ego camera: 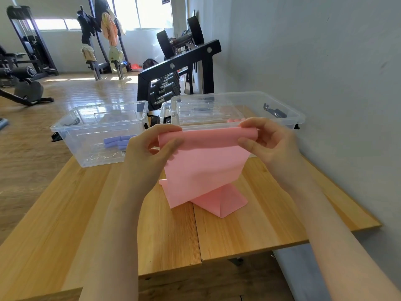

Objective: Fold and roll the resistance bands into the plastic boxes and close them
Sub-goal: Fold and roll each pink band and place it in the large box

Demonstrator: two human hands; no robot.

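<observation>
From the head view, your main risk is the roll coming loose: you hold the pink band (204, 161) up in the air with only its top edge turned into a short roll, so if either pinch slackens the turns can spring open and you would have to start the roll again. A second risk is a crooked roll; the hanging tail twists near the bottom where it meets the table (86, 203), and if you wind that twist in, the roll may cone out to one side and sit badly in a box. The tail could also drag on the wood and pull the roll off line. Your left hand (149, 148) has thumb and fingers curled and clamped on the left end of the roll, and your right hand (267, 137) pinches the right end the same way, fingers over the top, thumb below. The band is thin, matte, soft pink, smooth where it hangs and creased into a folded flap at its lower end, which rests on the table in front of you. It hangs just in front of the right box (293, 116), which looks to hold pink rolls already, though I cannot tell for sure; the left box (65, 127) holds purple rolls (117, 142). Both boxes stand open.
</observation>
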